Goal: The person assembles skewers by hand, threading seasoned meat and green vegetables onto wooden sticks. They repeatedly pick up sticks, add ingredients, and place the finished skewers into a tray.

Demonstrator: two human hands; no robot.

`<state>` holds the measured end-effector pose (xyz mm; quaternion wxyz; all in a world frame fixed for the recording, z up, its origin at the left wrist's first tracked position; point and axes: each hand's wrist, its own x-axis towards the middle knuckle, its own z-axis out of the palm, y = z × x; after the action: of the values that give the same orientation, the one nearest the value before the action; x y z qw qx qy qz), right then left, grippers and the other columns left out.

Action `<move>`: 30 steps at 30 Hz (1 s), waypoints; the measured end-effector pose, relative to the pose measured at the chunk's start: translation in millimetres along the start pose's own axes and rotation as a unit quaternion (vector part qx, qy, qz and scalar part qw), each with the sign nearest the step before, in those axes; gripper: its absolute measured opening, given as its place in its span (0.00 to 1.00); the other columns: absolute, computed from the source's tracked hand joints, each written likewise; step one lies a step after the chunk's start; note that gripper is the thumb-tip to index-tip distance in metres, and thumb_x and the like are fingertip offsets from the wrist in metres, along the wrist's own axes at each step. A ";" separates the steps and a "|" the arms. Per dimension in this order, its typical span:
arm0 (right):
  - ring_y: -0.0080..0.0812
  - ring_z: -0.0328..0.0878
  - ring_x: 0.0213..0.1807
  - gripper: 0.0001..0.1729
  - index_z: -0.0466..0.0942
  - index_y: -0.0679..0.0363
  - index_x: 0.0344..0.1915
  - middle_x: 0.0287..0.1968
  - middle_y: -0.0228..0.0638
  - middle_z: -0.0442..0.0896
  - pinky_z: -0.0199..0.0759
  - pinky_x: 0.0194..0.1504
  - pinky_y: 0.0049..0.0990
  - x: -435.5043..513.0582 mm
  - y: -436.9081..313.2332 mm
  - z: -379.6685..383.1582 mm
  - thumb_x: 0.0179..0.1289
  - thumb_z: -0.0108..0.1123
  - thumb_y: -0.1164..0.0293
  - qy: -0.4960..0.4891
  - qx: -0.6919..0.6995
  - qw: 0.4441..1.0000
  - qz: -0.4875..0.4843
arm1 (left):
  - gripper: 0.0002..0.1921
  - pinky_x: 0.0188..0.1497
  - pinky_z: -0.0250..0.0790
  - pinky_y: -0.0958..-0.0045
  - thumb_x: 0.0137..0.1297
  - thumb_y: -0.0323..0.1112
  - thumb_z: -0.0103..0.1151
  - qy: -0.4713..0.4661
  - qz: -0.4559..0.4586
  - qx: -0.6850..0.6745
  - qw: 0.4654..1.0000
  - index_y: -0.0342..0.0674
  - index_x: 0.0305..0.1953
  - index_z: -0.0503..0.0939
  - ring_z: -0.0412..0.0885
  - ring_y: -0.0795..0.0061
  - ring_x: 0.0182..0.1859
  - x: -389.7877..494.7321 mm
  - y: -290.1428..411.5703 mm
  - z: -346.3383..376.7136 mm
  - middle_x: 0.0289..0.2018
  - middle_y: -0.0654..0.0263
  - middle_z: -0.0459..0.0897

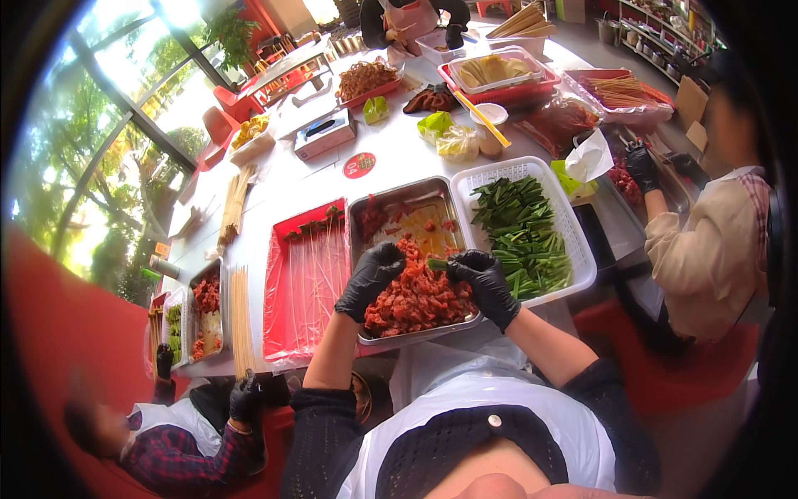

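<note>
Both my hands wear black gloves and are over a steel tray (460, 199) of raw red meat pieces (414, 299). My left hand (377, 274), its fingers curled together, is at the tray's left side; whether it holds something small I cannot tell. My right hand (480, 277) pinches a short green vegetable piece (437, 264) above the meat. To the right, a white plastic basket (583, 256) holds cut green stalks (523, 231). At the left, a red tray lined with clear plastic (305, 280) holds thin skewers, with dark green and meat pieces along its far end.
Bundles of bare wooden skewers (240, 312) lie left of the red tray. A tissue box (325, 134) and bagged food (458, 142) are farther back. Co-workers sit at left (187, 436) and right (704, 249); another is across the table (411, 25).
</note>
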<state>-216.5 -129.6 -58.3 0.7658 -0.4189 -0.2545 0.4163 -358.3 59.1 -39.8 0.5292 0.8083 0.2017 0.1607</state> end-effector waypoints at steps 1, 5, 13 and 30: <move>0.21 0.76 0.28 0.03 0.78 0.66 0.31 0.26 0.33 0.81 0.71 0.32 0.20 0.7 0.6 2.0 0.57 0.60 0.77 0.008 -0.008 1.000 -0.004 | 0.04 0.37 0.65 0.78 0.56 0.26 0.58 0.011 0.000 -0.007 1.000 0.36 0.32 0.75 0.71 0.83 0.32 -4.2 5.1 0.2 0.27 0.70 0.76; 0.20 0.76 0.27 0.04 0.78 0.66 0.30 0.26 0.33 0.81 0.71 0.33 0.20 5.4 0.4 8.1 0.57 0.60 0.76 0.036 -0.037 0.999 -0.002 | 0.06 0.40 0.68 0.78 0.53 0.23 0.61 0.052 0.014 -0.020 0.998 0.36 0.33 0.76 0.74 0.82 0.36 -18.6 28.9 6.9 0.29 0.71 0.78; 0.19 0.76 0.28 0.04 0.79 0.67 0.31 0.26 0.32 0.81 0.71 0.33 0.19 6.1 2.3 8.2 0.56 0.61 0.78 -0.004 -0.073 0.997 -0.010 | 0.08 0.41 0.68 0.75 0.49 0.23 0.64 0.043 0.160 0.105 0.981 0.38 0.31 0.77 0.77 0.74 0.37 -28.2 63.5 27.1 0.30 0.66 0.79; 0.20 0.77 0.32 0.11 0.79 0.67 0.38 0.32 0.32 0.82 0.73 0.37 0.20 3.6 1.1 3.8 0.56 0.63 0.73 -0.053 -0.041 0.997 0.030 | 0.08 0.42 0.68 0.75 0.48 0.21 0.62 0.084 0.178 0.110 0.974 0.36 0.32 0.77 0.77 0.75 0.38 -17.2 59.7 46.8 0.31 0.64 0.80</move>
<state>-217.8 -124.6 -57.1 0.7205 -0.4346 -0.2993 0.4500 -341.8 -7.8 -3.8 0.3812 0.8682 0.1147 0.2962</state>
